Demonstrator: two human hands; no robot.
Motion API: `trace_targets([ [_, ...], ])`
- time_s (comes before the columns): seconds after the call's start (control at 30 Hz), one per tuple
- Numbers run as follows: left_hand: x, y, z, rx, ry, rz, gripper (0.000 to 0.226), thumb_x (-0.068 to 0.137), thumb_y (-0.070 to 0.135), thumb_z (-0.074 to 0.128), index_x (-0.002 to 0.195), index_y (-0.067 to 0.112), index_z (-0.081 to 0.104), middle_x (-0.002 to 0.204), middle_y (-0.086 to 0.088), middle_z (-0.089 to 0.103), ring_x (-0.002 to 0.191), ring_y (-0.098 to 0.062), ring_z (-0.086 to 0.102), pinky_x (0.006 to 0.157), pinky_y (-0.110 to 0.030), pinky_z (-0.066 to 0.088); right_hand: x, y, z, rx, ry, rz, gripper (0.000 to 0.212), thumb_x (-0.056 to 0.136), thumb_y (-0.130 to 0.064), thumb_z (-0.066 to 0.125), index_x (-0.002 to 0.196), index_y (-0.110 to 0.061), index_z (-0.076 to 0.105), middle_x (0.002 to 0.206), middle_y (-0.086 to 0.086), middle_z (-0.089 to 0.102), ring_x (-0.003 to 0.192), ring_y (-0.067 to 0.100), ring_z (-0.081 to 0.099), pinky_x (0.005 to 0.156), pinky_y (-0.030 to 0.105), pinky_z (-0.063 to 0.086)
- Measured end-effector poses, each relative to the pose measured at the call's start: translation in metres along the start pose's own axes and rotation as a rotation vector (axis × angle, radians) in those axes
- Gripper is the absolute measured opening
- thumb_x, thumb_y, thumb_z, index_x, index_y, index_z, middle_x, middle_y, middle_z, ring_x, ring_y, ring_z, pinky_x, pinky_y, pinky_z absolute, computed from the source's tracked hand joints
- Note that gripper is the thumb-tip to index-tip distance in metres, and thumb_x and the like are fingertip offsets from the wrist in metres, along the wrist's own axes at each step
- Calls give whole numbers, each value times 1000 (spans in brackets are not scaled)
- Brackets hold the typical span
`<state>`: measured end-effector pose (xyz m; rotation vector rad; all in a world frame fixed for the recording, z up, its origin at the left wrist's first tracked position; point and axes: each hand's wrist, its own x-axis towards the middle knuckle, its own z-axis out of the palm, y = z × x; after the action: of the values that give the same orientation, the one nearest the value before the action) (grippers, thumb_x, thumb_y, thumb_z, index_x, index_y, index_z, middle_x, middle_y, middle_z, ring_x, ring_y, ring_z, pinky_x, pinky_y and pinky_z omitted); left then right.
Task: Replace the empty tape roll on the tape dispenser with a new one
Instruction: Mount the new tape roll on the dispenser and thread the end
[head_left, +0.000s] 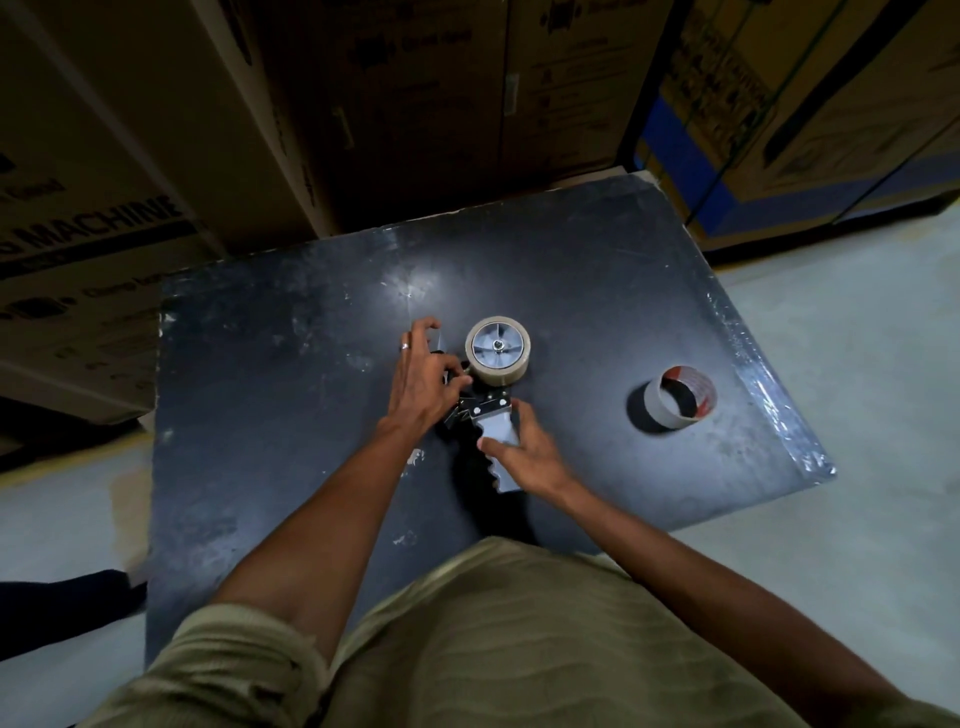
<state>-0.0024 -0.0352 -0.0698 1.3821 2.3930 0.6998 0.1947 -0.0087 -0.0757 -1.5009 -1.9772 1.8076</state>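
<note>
Both bare forearms reach forward and converge. The left hand lies palm down, fingers spread and curled, a ring on one finger. The right hand sits just nearer the body, fingers folded in a grip.

Person seen from above, two bare forearms in frame. Left hand wears a thin silver ring on one finger; which finger is hard to tell. Right hand shows no ring or watch. Both wrists bare. Shirt is khaki-olive, woven fabric with faint wavy ribbed texture across the front, loose fit over the belly. Left sleeve is rolled or pushed up above the elbow, bunched into thick folds at the cuff. Right sleeve edge sits at the lower right corner, mostly cut off. No logos, buttons or pockets visible on the shirt.
</note>
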Motion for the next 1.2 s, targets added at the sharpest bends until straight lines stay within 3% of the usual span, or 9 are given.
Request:
trace_targets([
  [0.1, -2, -1, -1, 0, -6, 4, 19, 70, 37, 85, 75, 21, 77, 143, 0, 32, 129, -24, 37, 97, -44, 49, -6, 1, 9, -23, -11, -34, 49, 94, -37, 65, 133, -34, 35, 84, 1, 69, 56, 13, 70, 54, 45, 64],
  [0.23, -5, -1, -4, -6, 5, 7, 16, 69, 35, 85, 70, 22, 76, 144, 4, 29, 128, -22, 37, 96, -41, 49, -13, 1, 12, -217, 75, -126, 55, 101, -48, 56, 143, -21, 33, 108, 16, 73, 97, 47, 71, 84, 57, 58],
  [0.37, -6, 1, -5, -6, 27, -3, 16, 67, 33, 87, 66, 22, 75, 145, 6, 27, 127, -23, 38, 98, -39, 45, -16, -2, 14, -259, 125, -161, 59, 104, -44, 53, 151, -14, 32, 130, 14, 68, 118, 44, 64, 96, 49, 51],
  [0.53, -12, 2, -6, -8, 54, 0, 17, 66, 30, 87, 63, 22, 73, 148, 5, 28, 130, -22, 37, 95, -30, 34, -17, -3, 15, -259, 147, -147, 61, 104, -43, 53, 152, -14, 32, 133, 15, 68, 120, 43, 63, 99, 49, 50],
  [0.63, -18, -2, -9, -2, 59, 9, 15, 66, 30, 86, 63, 23, 73, 147, 4, 30, 131, -22, 36, 98, -31, 29, -17, -2, 17, -258, 162, -137, 60, 103, -44, 53, 152, -16, 33, 130, 13, 69, 119, 43, 64, 99, 49, 50],
  [0.9, -37, -2, -8, -22, 119, 61, 7, 66, 22, 80, 64, 20, 74, 138, -3, 41, 124, -23, 39, 97, -35, 37, -11, 3, 20, -236, 182, -104, 62, 99, -49, 55, 150, -20, 34, 132, 14, 69, 121, 44, 63, 100, 47, 50],
  [1.03, -52, -5, -9, -34, 150, 23, 8, 68, 23, 80, 65, 19, 73, 123, -6, 47, 110, -27, 48, 91, -36, 41, -10, 2, 20, -221, 197, -96, 60, 95, -55, 54, 144, -25, 37, 125, 12, 71, 116, 42, 65, 95, 44, 51],
  [1.2, -74, -19, -13, -28, 145, -123, 13, 80, 34, 73, 84, 23, 78, 96, 6, 55, 87, -21, 57, 74, -34, 49, -11, 1, 21, -209, 208, -73, 58, 88, -62, 51, 137, -33, 38, 122, 10, 72, 109, 43, 67, 93, 42, 53],
])
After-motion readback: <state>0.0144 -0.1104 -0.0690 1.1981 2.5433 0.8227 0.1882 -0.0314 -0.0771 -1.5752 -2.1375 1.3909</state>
